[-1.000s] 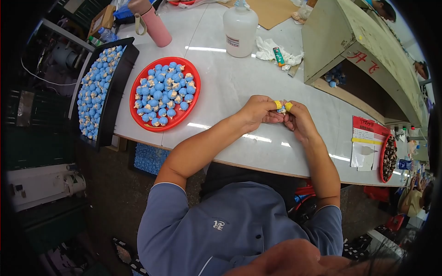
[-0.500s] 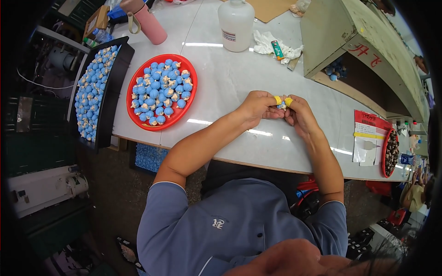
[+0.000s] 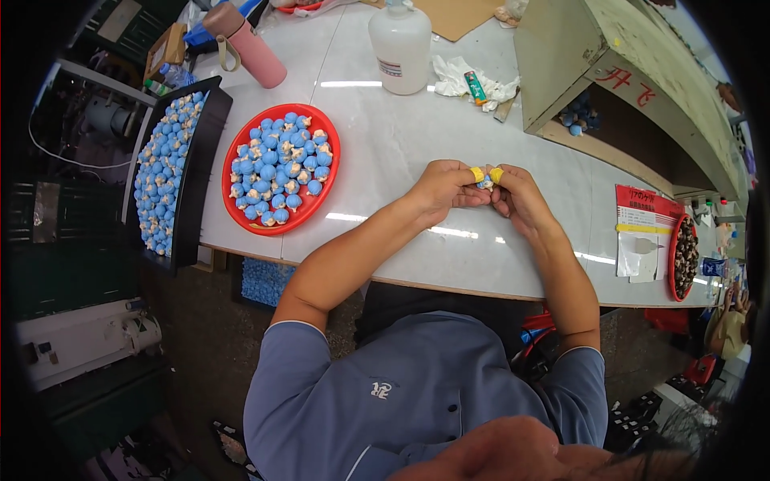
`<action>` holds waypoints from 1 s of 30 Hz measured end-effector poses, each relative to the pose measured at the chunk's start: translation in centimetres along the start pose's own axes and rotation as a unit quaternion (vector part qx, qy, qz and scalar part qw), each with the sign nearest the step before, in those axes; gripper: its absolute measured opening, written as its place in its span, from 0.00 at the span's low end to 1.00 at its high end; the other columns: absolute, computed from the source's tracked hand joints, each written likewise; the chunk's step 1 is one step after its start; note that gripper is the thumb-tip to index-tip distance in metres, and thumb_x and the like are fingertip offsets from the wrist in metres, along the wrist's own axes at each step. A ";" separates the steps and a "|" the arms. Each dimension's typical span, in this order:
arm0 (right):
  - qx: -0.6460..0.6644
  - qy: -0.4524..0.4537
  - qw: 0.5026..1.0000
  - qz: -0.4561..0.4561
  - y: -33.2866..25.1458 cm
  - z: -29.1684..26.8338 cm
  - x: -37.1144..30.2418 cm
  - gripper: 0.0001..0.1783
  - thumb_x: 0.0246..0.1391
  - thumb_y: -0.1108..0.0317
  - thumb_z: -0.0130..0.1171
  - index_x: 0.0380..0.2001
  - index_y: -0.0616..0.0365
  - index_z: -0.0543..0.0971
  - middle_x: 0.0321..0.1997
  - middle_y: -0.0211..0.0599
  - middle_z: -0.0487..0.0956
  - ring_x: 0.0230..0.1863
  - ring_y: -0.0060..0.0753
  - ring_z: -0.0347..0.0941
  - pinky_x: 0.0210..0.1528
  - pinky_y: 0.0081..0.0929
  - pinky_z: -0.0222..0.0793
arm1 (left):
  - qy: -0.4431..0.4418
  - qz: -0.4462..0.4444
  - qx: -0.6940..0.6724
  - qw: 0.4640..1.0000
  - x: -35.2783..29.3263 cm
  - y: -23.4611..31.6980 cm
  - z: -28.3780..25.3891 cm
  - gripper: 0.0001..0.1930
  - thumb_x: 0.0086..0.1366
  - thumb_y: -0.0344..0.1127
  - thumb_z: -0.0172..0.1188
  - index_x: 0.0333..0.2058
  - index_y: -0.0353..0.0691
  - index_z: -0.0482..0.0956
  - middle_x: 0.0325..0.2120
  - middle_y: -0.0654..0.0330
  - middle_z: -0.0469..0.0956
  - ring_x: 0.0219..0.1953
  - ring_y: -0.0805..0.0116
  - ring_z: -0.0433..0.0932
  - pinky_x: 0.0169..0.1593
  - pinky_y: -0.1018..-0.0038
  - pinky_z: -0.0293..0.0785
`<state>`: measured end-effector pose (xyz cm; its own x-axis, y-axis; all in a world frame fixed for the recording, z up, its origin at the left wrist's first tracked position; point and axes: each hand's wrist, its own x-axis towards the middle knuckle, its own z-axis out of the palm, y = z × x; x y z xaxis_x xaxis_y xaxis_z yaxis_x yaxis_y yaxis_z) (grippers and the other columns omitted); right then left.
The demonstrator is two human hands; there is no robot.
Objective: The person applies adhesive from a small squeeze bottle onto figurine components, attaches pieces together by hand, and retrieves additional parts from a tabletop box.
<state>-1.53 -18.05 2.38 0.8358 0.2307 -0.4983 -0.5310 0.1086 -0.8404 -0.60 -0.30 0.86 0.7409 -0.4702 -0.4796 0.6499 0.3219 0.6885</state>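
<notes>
Hands meet mid-desk: left hand and right hand fingers pinched shut on one small blue-and-cream piece between yellow-taped fingertips.

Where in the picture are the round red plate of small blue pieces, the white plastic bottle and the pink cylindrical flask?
round red plate (image 3: 331,164), head view, on its bare right rim.
white plastic bottle (image 3: 400,52), head view, on the middle of its body.
pink cylindrical flask (image 3: 255,54), head view, on its pink side.
</notes>
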 end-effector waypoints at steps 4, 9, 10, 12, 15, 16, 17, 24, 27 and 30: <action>-0.016 0.022 0.999 -0.024 0.0 0.2 -0.3 0.13 0.58 0.58 0.57 0.28 0.56 0.72 0.20 0.25 0.71 0.14 0.14 0.60 0.15 0.13 0.50 | 0.018 0.022 0.000 1.000 0.1 -0.1 -0.2 0.06 0.65 0.31 0.55 0.35 0.33 0.73 0.31 0.53 0.80 0.32 0.68 0.82 0.37 0.78 0.79; -0.038 0.033 0.994 -0.094 0.3 0.9 -1.3 0.14 0.58 0.61 0.58 0.37 0.61 0.71 0.24 0.26 0.73 0.16 0.12 0.62 0.16 0.13 0.53 | 0.061 0.117 0.033 0.991 0.2 -0.4 0.2 0.06 0.66 0.32 0.54 0.37 0.35 0.73 0.34 0.55 0.79 0.33 0.69 0.81 0.39 0.77 0.79; -0.038 0.034 0.994 -0.099 0.3 0.8 -1.1 0.14 0.58 0.61 0.58 0.37 0.61 0.71 0.24 0.26 0.73 0.16 0.12 0.62 0.16 0.13 0.53 | 0.057 0.127 0.042 0.989 0.3 -0.7 0.2 0.07 0.65 0.32 0.56 0.38 0.34 0.73 0.34 0.55 0.79 0.34 0.69 0.81 0.39 0.78 0.78; -0.040 0.016 0.994 -0.101 0.6 0.4 -0.4 0.13 0.58 0.63 0.58 0.38 0.61 0.71 0.25 0.27 0.74 0.16 0.13 0.63 0.17 0.13 0.55 | 0.049 0.140 0.054 0.987 0.4 -0.8 0.1 0.08 0.65 0.32 0.57 0.38 0.34 0.73 0.34 0.55 0.79 0.34 0.70 0.81 0.39 0.79 0.78; -0.003 -0.002 0.994 -0.107 0.5 -0.3 -0.3 0.12 0.58 0.65 0.58 0.39 0.62 0.72 0.25 0.29 0.75 0.18 0.14 0.65 0.18 0.13 0.58 | 0.026 0.117 0.021 0.993 0.3 -0.5 -0.3 0.08 0.65 0.32 0.57 0.40 0.36 0.73 0.36 0.58 0.79 0.38 0.70 0.80 0.41 0.78 0.77; -0.003 -0.001 0.994 -0.110 0.4 -0.5 -0.3 0.12 0.58 0.65 0.58 0.39 0.62 0.72 0.25 0.29 0.75 0.18 0.14 0.65 0.18 0.13 0.58 | 0.012 0.118 0.037 0.992 0.3 -0.4 -0.5 0.08 0.65 0.33 0.58 0.39 0.36 0.73 0.36 0.58 0.78 0.38 0.70 0.80 0.41 0.78 0.77; 0.002 -0.009 0.994 -0.106 0.2 -0.6 -0.3 0.11 0.58 0.67 0.58 0.39 0.63 0.72 0.26 0.30 0.76 0.19 0.15 0.66 0.19 0.13 0.60 | -0.002 0.118 0.052 0.992 0.3 -0.3 -0.6 0.08 0.65 0.34 0.58 0.39 0.36 0.73 0.36 0.59 0.78 0.39 0.70 0.80 0.42 0.79 0.77; -0.023 -0.029 0.991 -0.131 0.0 -1.2 -0.4 0.10 0.56 0.72 0.57 0.39 0.65 0.73 0.27 0.33 0.77 0.21 0.17 0.70 0.22 0.15 0.66 | -0.029 0.111 0.093 0.989 0.1 0.3 -0.5 0.12 0.65 0.33 0.57 0.43 0.32 0.73 0.38 0.54 0.79 0.37 0.68 0.81 0.41 0.77 0.79; -0.041 -0.045 0.988 -0.140 0.2 -1.4 -0.4 0.09 0.56 0.73 0.57 0.38 0.65 0.73 0.27 0.33 0.77 0.21 0.17 0.70 0.22 0.15 0.66 | -0.026 0.101 0.123 0.987 0.1 0.6 -0.6 0.13 0.65 0.31 0.56 0.45 0.30 0.73 0.37 0.51 0.79 0.35 0.67 0.82 0.40 0.76 0.81; -0.064 -0.039 0.988 -0.138 -0.1 -1.3 -0.5 0.08 0.56 0.73 0.56 0.38 0.66 0.73 0.26 0.33 0.77 0.20 0.17 0.70 0.22 0.15 0.66 | -0.034 0.105 0.134 0.985 0.3 0.3 -0.8 0.12 0.64 0.29 0.55 0.44 0.28 0.73 0.35 0.51 0.80 0.34 0.67 0.82 0.39 0.77 0.81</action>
<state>-1.73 -19.45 2.42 0.9302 0.2837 -0.2330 -0.2584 0.0549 -0.9645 -0.06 0.27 0.48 0.8353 -0.4728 -0.2805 0.4092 0.1941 0.8915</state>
